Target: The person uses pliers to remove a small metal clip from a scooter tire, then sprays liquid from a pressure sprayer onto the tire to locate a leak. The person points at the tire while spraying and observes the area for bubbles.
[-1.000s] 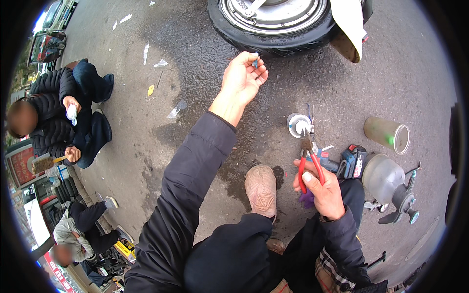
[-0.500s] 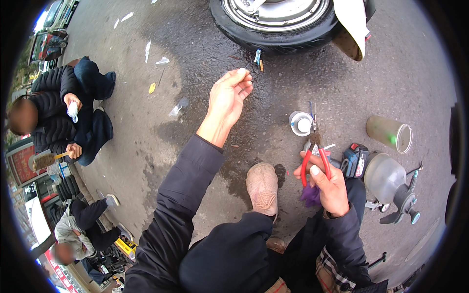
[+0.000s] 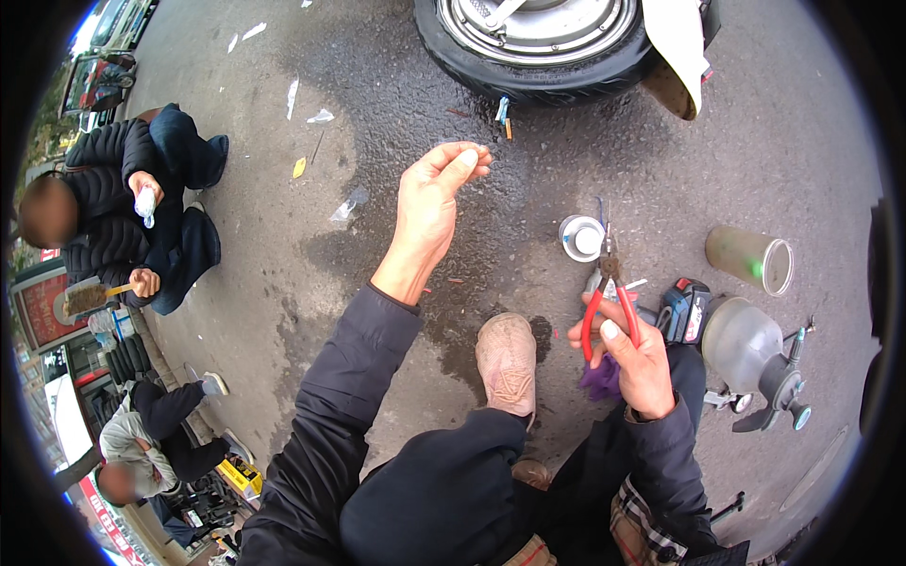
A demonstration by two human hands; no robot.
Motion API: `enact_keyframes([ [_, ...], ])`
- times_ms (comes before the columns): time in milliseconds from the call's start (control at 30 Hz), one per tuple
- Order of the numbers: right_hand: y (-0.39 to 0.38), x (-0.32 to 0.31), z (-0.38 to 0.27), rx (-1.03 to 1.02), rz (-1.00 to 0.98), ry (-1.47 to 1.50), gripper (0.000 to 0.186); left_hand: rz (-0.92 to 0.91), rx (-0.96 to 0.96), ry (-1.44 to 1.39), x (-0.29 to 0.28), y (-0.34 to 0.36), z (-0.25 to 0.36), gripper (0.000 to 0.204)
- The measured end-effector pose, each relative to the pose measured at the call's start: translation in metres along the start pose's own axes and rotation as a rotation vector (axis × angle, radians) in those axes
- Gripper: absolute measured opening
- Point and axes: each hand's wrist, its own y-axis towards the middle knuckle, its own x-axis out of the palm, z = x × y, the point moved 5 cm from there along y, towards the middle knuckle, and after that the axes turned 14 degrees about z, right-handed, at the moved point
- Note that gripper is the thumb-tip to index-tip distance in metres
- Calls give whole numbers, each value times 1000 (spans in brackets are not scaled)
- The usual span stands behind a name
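Observation:
My left hand (image 3: 429,203) is held out over the wet pavement, below the tyre. Its thumb and fingertips are pressed together; if anything is between them, it is too small to make out. Around the red handles of a pair of pliers (image 3: 629,316) my right hand (image 3: 637,368) is closed, low on the right. The pliers' jaws point away from me and their tips look nearly together. Just left of the jaws sits a small round tub (image 3: 568,226) with a white cap (image 3: 588,241) in it.
A wheel (image 3: 543,74) stands at the top. Right of my hand are a cordless tool battery (image 3: 687,307), a spray bottle (image 3: 731,340) and a cloudy cylindrical container (image 3: 736,253). A purple cloth (image 3: 599,379) lies by my knee. At left a person (image 3: 104,156) crouches with a brush (image 3: 87,299).
My left hand has shifted slightly left and rolled, its fingertips still together. The pliers and my right hand stay almost where they were. The crouching person's brush has tilted a little.

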Motion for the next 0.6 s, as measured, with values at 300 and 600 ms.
enact_keyframes([
  [300,-3,-5,6,22,-16,-21,51,20,-79,393,16,58,5,36],
  [600,1,-10,9,62,-10,-22,54,63,-108,181,18,68,32,40],
])
